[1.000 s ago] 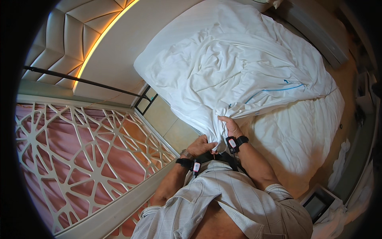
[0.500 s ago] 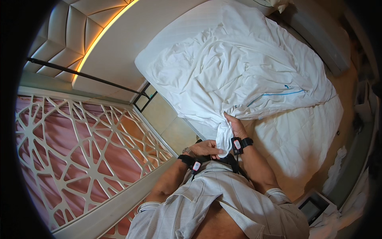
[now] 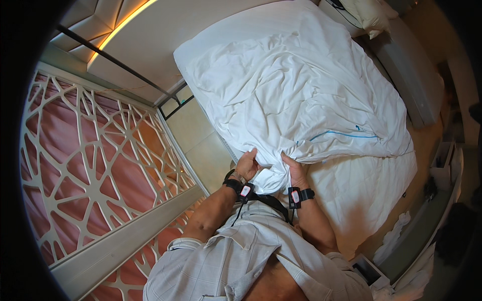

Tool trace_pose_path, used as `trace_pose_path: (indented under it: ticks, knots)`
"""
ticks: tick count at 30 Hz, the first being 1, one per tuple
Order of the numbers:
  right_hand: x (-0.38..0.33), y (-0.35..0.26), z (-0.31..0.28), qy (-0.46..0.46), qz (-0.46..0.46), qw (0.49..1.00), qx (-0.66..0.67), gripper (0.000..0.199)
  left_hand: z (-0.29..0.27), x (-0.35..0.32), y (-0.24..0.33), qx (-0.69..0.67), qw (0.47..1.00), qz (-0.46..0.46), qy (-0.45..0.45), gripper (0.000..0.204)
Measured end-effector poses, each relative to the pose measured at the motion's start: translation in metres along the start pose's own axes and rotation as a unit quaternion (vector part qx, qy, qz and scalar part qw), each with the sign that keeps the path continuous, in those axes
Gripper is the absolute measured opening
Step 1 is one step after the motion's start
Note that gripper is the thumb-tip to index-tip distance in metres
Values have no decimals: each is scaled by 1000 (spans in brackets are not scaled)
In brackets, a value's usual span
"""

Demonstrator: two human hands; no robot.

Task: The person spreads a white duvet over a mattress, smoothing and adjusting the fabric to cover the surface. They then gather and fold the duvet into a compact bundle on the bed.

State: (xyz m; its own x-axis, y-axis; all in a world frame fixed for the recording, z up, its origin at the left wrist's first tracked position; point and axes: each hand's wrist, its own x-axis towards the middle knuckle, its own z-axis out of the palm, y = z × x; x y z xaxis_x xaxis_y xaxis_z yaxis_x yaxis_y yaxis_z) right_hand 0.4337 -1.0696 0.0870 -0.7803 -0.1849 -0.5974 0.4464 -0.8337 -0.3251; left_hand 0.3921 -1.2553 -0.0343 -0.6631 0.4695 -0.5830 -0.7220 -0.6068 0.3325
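Observation:
A crumpled white duvet cover (image 3: 271, 95) with a blue stripe (image 3: 346, 133) near its close side lies heaped over the bed. My left hand (image 3: 246, 165) is closed on the gathered near edge of this cover, thumb uppermost. Just to the right, my right hand (image 3: 295, 171) grips another part of the same edge, its thumb pressed on the fabric. Between the hands the cloth sags in bunched folds toward my waist. My fingers are mostly hidden under it. A smooth white sheet (image 3: 346, 193) hangs from beneath the cover at the lower right.
On the left stands a white lattice screen (image 3: 117, 175) with a pink curtain (image 3: 65, 115) behind it. A dark metal rail (image 3: 125, 66) runs toward the bed. Beyond the bed lie a pillow (image 3: 369, 15) and a grey bench-like piece (image 3: 409, 75). A box (image 3: 369, 271) sits at lower right.
My left hand has moved up and left, away from the right hand, and now grips the edge separately. The narrow twist of cloth has spread into wider folds between them.

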Motion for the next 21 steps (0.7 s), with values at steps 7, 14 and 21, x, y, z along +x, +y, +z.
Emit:
trace_pose_path:
  ticks: [7, 14, 21]
  knots:
    - [8, 6, -2, 18, -24, 999, 19, 35, 25, -14, 30, -50, 988, 97, 111, 35]
    - [29, 18, -13, -2, -3, 999, 44, 38, 25, -20, 24, 181, 951, 158, 196, 32]
    - [27, 11, -18, -51, 69, 994, 64, 36, 33, -42, 16, 188, 969, 136, 88, 39]
